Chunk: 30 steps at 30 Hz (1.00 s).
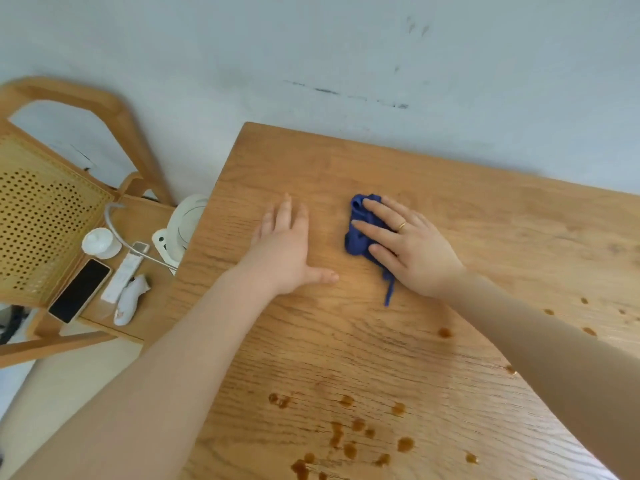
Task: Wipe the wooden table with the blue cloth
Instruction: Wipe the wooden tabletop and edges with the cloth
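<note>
The wooden table (433, 174) fills the right and lower part of the view. A crumpled blue cloth (356, 237) lies on it toward the far side. My right hand (412, 247) presses flat on the cloth with straight, spread fingers, and a strip of cloth trails out under the palm. To the left of the cloth my left hand (287, 251) rests flat on the bare wood, fingers straight. Several brown liquid drops (346, 434) sit on the near part of the table, with more drops (588, 327) at the right.
A wooden chair (45, 216) with a cane back stands left of the table. Its seat holds a phone (81, 291), a white remote (121, 275), a small white cup (100, 242) and a white kettle (183, 226). A pale wall lies behind the table's far edge.
</note>
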Tool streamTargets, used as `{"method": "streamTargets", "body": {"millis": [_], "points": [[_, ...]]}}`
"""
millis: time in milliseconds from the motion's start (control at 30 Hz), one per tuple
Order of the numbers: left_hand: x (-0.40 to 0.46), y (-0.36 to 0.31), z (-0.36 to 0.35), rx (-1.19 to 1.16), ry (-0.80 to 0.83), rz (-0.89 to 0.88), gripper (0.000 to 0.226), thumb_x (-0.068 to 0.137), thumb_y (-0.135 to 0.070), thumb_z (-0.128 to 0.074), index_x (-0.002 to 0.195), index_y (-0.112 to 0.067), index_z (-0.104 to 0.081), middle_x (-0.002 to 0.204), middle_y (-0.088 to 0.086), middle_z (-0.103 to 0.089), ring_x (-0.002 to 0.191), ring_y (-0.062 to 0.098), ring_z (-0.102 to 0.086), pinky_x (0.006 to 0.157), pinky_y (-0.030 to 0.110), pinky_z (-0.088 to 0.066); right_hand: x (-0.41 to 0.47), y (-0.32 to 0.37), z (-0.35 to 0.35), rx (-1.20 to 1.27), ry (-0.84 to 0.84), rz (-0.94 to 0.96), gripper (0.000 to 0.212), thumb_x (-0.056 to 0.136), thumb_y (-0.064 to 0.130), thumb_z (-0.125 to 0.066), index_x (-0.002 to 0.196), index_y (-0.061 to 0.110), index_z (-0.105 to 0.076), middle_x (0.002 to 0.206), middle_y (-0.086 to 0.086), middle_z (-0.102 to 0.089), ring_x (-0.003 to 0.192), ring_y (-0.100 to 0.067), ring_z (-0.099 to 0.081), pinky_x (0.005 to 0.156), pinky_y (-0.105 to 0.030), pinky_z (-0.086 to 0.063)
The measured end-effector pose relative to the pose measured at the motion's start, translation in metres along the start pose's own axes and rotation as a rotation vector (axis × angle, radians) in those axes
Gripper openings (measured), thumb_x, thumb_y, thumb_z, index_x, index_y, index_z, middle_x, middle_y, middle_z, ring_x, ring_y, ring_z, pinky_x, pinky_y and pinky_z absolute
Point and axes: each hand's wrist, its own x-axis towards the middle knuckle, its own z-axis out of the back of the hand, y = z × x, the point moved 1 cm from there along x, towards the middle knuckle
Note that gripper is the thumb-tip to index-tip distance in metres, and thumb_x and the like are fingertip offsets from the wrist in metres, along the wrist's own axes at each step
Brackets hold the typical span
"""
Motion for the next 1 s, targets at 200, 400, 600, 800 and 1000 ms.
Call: {"method": "streamTargets", "body": {"millis": [200,400,600,800,1000], "points": [[0.009,-0.044,-0.011,0.182,-0.025,-0.037,0.125,0.060,-0.074,-0.063,0.150,-0.015,0.002,0.157,0.014,0.000,0.143,0.033,-0.008,0.116,0.043,-0.021,0.044,-0.089,0.012,0.026,-0.117,-0.198,0.054,0.091,0.043,-0.025,0.130,0.017,-0.052,0.146,-0.011,-0.037,0.134,-0.033,-0.033,0.108,-0.043,-0.030],[0.000,-0.050,-0.024,0.252,-0.013,0.012,0.138,0.053,-0.075,-0.066,0.148,-0.015,0.014,0.154,0.020,0.020,0.144,0.033,0.005,0.116,0.040,-0.009,0.027,-0.077,0.011,-0.013,-0.135,-0.259,0.045,0.094,0.038,-0.032,0.129,0.021,-0.053,0.145,-0.010,-0.039,0.133,-0.034,-0.034,0.105,-0.048,-0.032],[-0.002,-0.052,-0.023,0.211,-0.021,0.027,0.138,0.053,-0.073,-0.068,0.148,-0.017,0.013,0.154,0.017,0.021,0.145,0.031,0.007,0.117,0.039,-0.007,-0.039,-0.032,0.015,0.070,0.057,0.134,0.048,0.094,0.045,-0.025,0.132,0.026,-0.049,0.148,0.000,-0.034,0.138,-0.024,-0.027,0.107,-0.039,-0.024],[0.002,-0.052,-0.025,0.211,-0.010,0.025,0.139,0.051,-0.072,-0.069,0.148,-0.017,0.015,0.153,0.018,0.021,0.144,0.032,0.008,0.116,0.039,-0.005,0.010,-0.102,0.020,0.066,-0.127,-0.253,0.047,0.093,0.040,-0.032,0.130,0.020,-0.052,0.147,-0.009,-0.036,0.136,-0.034,-0.029,0.110,-0.045,-0.027],[0.000,-0.051,-0.026,0.198,-0.030,0.020,0.139,0.052,-0.071,-0.070,0.148,-0.017,0.014,0.154,0.017,0.021,0.144,0.031,0.009,0.117,0.041,-0.007,-0.003,-0.052,0.010,-0.006,-0.159,-0.429,0.044,0.094,0.038,-0.032,0.132,0.024,-0.049,0.149,-0.006,-0.033,0.139,-0.029,-0.022,0.108,-0.045,-0.026]]}}
